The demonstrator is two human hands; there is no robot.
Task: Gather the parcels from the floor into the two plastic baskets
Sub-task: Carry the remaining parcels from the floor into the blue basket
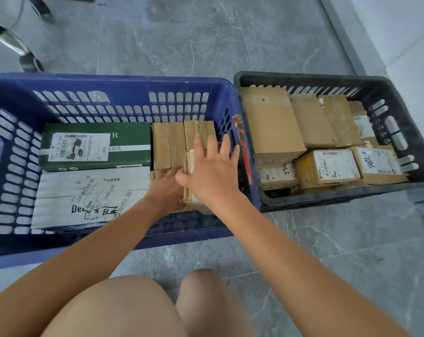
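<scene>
A blue basket [108, 80] on the left holds a green box [96, 147], a white parcel [91, 195] and brown cardboard boxes [168, 144]. At its right end lies a small brown parcel [189, 161]. My right hand [213, 171] lies flat on top of this parcel with fingers spread and the thumb at its left edge. My left hand [167, 190] rests against the parcel's left side, low in the basket. The black basket [303, 76] on the right is packed with several brown boxes [271, 122], some with white labels [332, 166].
A thin red patterned packet [242, 142] stands between the two baskets. Chrome chair legs [9, 40] stand at the far left. A grey skirting and wall [352, 45] run along the right. My knees [133, 307] are at the bottom over grey marble floor [352, 251].
</scene>
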